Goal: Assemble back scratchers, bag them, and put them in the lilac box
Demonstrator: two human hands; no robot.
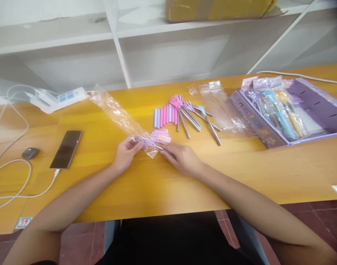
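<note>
My left hand [127, 151] is closed on the mouth of a long clear plastic bag [115, 114], which stretches away to the upper left. A purple back scratcher [147, 141] with a hand-shaped head lies at the bag's end, partly behind the film. Closed round its rod is my right hand [182, 157], hiding most of the rod. Small printed cards [163, 137] lie just beyond the fingers. Farther back are pink and blue handle sleeves [165, 115] in a row, beside several back scratchers [194, 116] with pink, purple and blue heads and metal rods.
A purple display box [273, 138] with bagged back scratchers [284, 114] stands at the right, next to flat clear bags [220, 106]. To the left lie a phone [66, 149] on a cable, a dark small device [30, 153] and a white power strip [65, 99]. Shelves rise behind.
</note>
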